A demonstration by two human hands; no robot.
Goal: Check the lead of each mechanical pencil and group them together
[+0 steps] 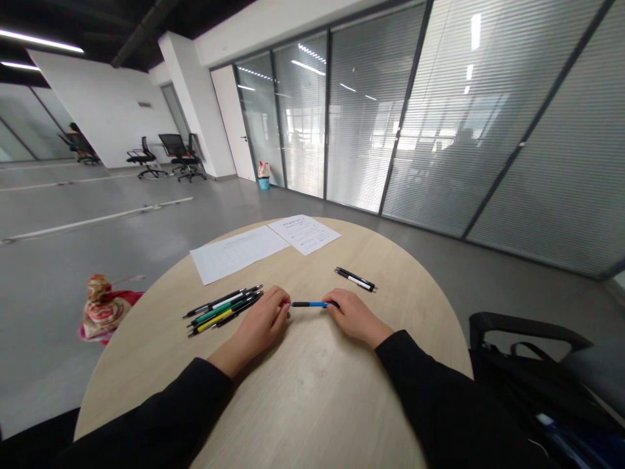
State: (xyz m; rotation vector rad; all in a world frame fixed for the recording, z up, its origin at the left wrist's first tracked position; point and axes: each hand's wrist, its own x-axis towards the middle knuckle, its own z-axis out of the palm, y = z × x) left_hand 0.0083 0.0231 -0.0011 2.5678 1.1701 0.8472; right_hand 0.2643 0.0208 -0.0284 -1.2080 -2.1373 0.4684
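Between my hands a blue and black pen [308, 304] lies level, just over the wooden table. Its left end is pinched in the fingers of my left hand [263, 320]. At its right end my right hand [352, 314] has its fingers closed round the blue part; the tip there is partly hidden. Left of my left hand lies a bunch of several pens [224, 309] with white, green, yellow and black barrels. Beyond my right hand, two pens [355, 279], black and white, rest side by side.
Two printed paper sheets [239, 251] lie at the far side of the round table [312, 404]. A black chair [532, 326] with a bag stands at the right. On the floor to the left sits a patterned cloth bundle [103, 309].
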